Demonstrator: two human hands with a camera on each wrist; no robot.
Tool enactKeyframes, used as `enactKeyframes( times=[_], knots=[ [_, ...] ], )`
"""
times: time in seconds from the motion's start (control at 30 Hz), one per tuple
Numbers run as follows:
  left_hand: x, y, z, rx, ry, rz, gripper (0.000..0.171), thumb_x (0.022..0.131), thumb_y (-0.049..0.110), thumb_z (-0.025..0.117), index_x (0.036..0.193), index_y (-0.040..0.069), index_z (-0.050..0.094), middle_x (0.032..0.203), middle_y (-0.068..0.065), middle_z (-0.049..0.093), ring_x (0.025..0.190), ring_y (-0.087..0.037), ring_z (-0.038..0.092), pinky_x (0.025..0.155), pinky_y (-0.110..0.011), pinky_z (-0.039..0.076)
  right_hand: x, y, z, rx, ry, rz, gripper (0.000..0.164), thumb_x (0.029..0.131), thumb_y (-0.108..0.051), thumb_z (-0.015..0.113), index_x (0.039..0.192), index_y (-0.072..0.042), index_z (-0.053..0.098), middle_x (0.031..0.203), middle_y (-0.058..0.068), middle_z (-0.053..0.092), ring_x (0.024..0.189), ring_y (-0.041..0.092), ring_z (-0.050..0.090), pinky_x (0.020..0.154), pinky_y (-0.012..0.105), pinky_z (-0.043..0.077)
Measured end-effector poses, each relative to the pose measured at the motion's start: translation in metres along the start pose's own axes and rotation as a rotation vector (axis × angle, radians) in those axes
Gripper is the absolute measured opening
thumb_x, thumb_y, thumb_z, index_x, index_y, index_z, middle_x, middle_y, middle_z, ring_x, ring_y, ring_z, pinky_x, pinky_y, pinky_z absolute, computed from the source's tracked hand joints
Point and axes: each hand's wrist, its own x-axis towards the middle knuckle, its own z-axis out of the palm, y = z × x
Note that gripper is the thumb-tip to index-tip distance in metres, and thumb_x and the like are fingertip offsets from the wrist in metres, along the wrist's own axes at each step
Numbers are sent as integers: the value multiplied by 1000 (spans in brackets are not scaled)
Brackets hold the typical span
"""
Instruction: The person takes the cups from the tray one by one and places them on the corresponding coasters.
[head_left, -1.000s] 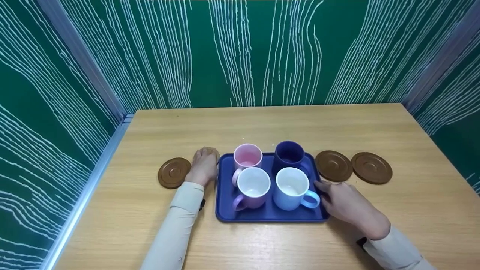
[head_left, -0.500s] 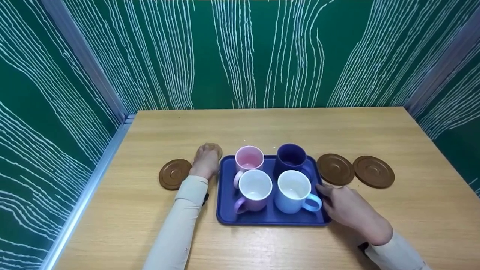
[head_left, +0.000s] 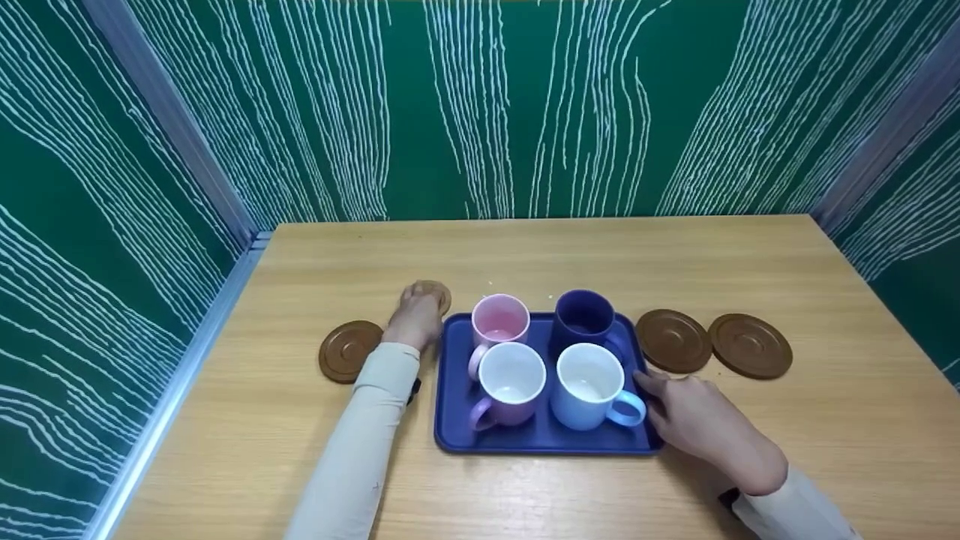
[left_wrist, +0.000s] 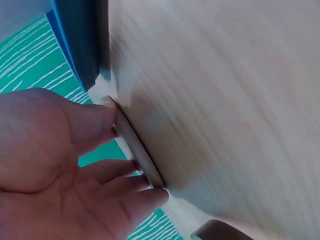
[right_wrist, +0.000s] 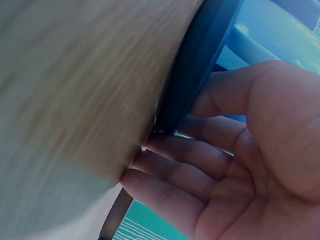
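Note:
In the head view, my left hand point(head_left: 416, 313) holds a round brown coaster point(head_left: 442, 294) beyond the tray's far left corner. The left wrist view shows thumb and fingers spread round the rim of this coaster point(left_wrist: 137, 145), close to the tabletop. My right hand point(head_left: 697, 416) grips the right edge of a blue tray point(head_left: 456, 424), thumb against its side point(right_wrist: 187, 75) and lower fingertips down at the table. Standing on the tray are a pink mug point(head_left: 500, 315), a dark blue mug point(head_left: 583, 315), a purple mug with white inside point(head_left: 512, 382) and a light blue mug point(head_left: 589, 386).
Another brown coaster point(head_left: 349, 351) lies left of my left wrist. Two more, a nearer coaster point(head_left: 673, 340) and a farther coaster point(head_left: 750, 345), lie right of the tray. Green panels with white lines point(head_left: 517, 112) wall the wooden table point(head_left: 525, 255) at the back and sides.
My left hand has moved away from me and slightly right along with the coaster, which now shows past the fingers. My right hand stays at the tray's edge; the mugs keep their places.

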Motion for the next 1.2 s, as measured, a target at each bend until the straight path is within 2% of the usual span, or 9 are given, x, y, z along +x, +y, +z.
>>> enactKeyframes(
  times=[0.23,0.3,0.4,0.47,0.53,0.63,0.83,0.93,1.2],
  knots=[
    [5,4,1,24,17,23,31,92,3,59,123,4,66,153,-35,41,149,-49,31,119,-51,37,3,-1,-2,-3,-9,-12,40,88,-7,69,127,3,71,115,24,74,86,43,74,71,56,60],
    [7,5,1,21,14,22,34,92,3,57,125,4,65,153,-34,42,150,-48,30,119,-51,37,3,-1,-2,-5,-10,-15,40,88,-7,69,127,3,71,117,24,74,86,43,74,71,56,60],
    [11,5,2,16,18,25,33,93,3,57,125,3,66,148,-30,51,150,-46,32,119,-51,37,3,-2,-2,-10,-9,-23,41,88,-7,69,127,4,71,120,23,73,88,44,74,73,56,60],
    [14,6,3,19,26,35,28,94,3,58,120,0,69,140,-27,60,148,-44,36,121,-49,35,3,-2,-3,-14,-7,-25,40,88,-7,69,127,4,71,119,23,73,88,44,74,73,57,60],
    [17,7,4,14,35,44,20,96,4,60,111,-3,72,135,-26,63,147,-43,38,122,-46,33,3,-2,-3,-18,0,-28,40,88,-6,69,126,4,71,119,23,73,89,44,74,74,57,60],
    [20,8,5,15,38,59,22,98,7,61,110,-8,73,139,-29,59,145,-42,40,123,-44,33,2,-2,-2,-31,14,-32,38,88,-6,69,125,4,72,116,22,74,88,44,74,73,57,60],
    [27,10,7,-18,13,30,40,104,15,58,135,-10,60,155,-25,45,147,-36,40,122,-42,34,1,-1,0,-44,28,-31,35,87,-6,72,122,0,75,106,19,76,77,40,74,64,55,59],
    [30,10,8,-34,16,38,45,104,16,58,140,-11,55,156,-25,44,148,-36,40,123,-42,33,1,-2,0,-34,21,-11,36,87,-6,72,122,0,75,108,19,76,78,40,74,64,54,59],
    [35,16,11,-18,49,124,30,103,13,60,123,-8,68,153,-26,48,146,-37,42,122,-42,35,0,-2,-1,-25,10,7,37,88,-7,72,124,1,74,104,22,76,74,39,73,62,54,59]
  ],
)
